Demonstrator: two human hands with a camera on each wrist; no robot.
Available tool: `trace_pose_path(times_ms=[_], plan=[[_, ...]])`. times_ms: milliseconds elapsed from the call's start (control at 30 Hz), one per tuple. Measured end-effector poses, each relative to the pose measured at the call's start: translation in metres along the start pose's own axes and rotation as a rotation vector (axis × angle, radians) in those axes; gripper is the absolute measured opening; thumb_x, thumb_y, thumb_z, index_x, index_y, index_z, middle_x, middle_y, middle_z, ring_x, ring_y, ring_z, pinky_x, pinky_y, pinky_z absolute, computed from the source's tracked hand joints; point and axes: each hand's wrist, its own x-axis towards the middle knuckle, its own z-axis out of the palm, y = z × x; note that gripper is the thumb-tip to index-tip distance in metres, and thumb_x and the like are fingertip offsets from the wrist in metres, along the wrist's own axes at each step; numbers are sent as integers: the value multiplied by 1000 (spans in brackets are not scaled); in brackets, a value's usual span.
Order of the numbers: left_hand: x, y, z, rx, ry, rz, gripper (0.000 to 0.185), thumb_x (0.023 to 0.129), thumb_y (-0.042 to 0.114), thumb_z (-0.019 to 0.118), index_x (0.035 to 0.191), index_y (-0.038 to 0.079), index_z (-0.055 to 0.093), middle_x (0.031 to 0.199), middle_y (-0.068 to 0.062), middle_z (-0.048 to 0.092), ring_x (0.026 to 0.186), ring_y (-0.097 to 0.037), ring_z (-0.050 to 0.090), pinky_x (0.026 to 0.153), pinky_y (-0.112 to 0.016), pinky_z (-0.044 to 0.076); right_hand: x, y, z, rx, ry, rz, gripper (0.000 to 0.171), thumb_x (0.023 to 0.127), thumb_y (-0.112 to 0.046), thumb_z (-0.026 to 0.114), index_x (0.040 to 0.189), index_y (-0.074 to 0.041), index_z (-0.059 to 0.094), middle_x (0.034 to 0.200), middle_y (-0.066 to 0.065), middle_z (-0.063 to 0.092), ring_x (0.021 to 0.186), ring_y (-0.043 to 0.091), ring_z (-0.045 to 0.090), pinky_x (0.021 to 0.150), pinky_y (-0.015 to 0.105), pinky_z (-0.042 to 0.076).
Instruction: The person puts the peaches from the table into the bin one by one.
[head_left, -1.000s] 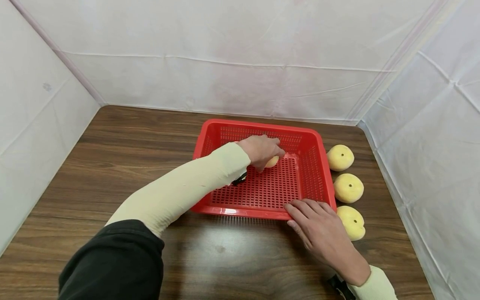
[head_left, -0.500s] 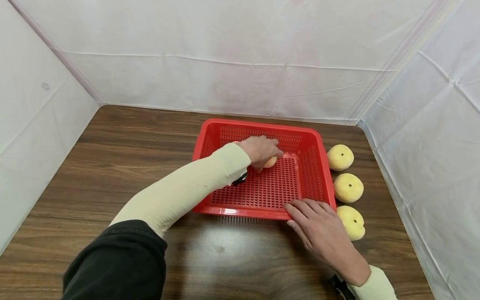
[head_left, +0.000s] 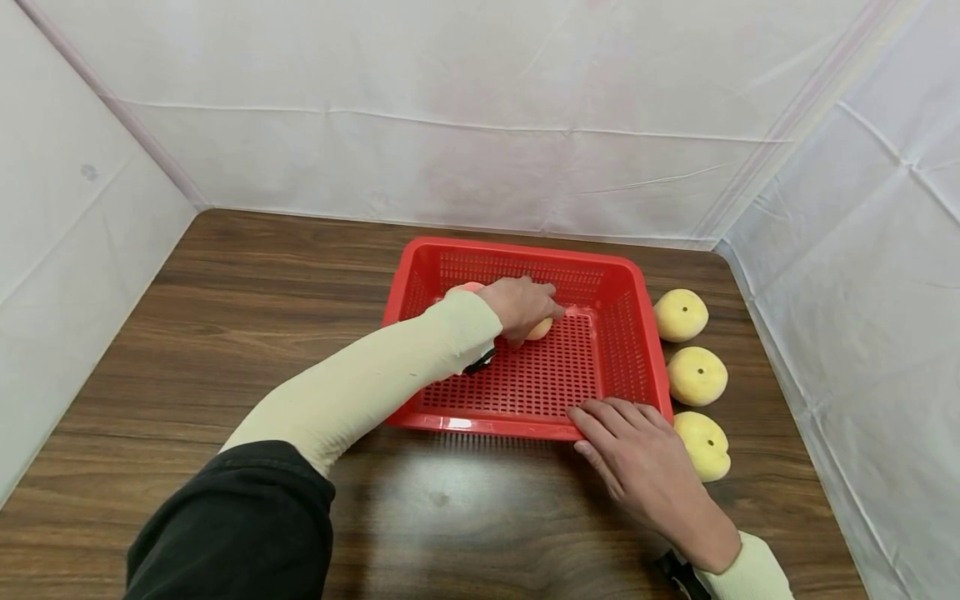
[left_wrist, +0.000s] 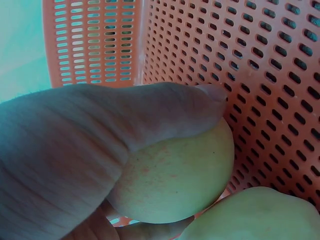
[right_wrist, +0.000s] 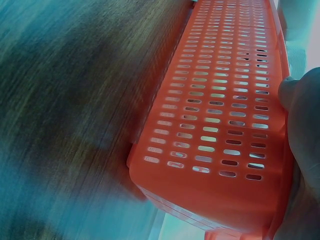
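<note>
Inside the red plastic basket [head_left: 555,371], my left hand [head_left: 517,307] grips a yellow peach [head_left: 538,330] from above. In the left wrist view the thumb lies across this blushed peach [left_wrist: 175,175], with fingers partly visible beneath. A second pale peach [left_wrist: 260,215] sits right beside it. Behind my left wrist, part of a pinkish round fruit [head_left: 472,287] shows; the sleeve hides the rest. My right hand [head_left: 637,458] holds the basket's near right corner, fingers over the rim and thumb outside. The right wrist view shows the thumb [right_wrist: 290,92] at the rim of the slotted wall [right_wrist: 215,120].
Three yellow peaches stand in a row along the basket's right side: a far one [head_left: 681,315], a middle one [head_left: 697,376] and a near one [head_left: 703,446]. The brown wood-grain table [head_left: 247,292] is bordered by white sheeting [head_left: 450,167] at the back and sides.
My left hand has shifted slightly toward me and to the left with the peach. More of the pinkish fruit shows behind the wrist. The right hand and basket have hardly moved.
</note>
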Motion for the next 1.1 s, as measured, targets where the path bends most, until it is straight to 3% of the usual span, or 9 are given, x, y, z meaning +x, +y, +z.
trace_pose_path(times_ms=[433, 767, 967, 1100], plan=[[3, 0, 2, 20, -15, -4, 76, 92, 17, 80, 157, 33, 44, 165, -10, 38, 152, -44, 40, 113, -51, 49, 0, 0, 0, 2, 5, 0, 54, 113, -47, 29, 132, -17, 69, 123, 3, 73, 115, 26, 68, 91, 47, 54], [5, 0, 4, 14, -19, 0, 74, 92, 17, 79, 156, 32, 45, 162, -10, 41, 142, -36, 51, 111, -48, 51, 0, 0, 0, 0, 9, -2, 55, 113, -47, 27, 132, -17, 69, 123, 3, 73, 114, 27, 68, 91, 47, 54], [4, 1, 6, 31, -13, -9, 74, 93, 15, 79, 156, 33, 45, 169, -8, 35, 153, -41, 39, 115, -50, 47, 0, 0, 0, 5, 12, -2, 41, 110, -41, 45, 133, -17, 69, 124, 3, 73, 115, 27, 68, 93, 47, 53], [4, 2, 6, 39, -9, -18, 76, 93, 15, 78, 158, 34, 43, 171, -8, 31, 156, -45, 32, 116, -52, 46, 0, 0, 0, 5, 13, -3, 41, 110, -41, 45, 132, -17, 69, 124, 3, 73, 115, 27, 68, 93, 47, 53]])
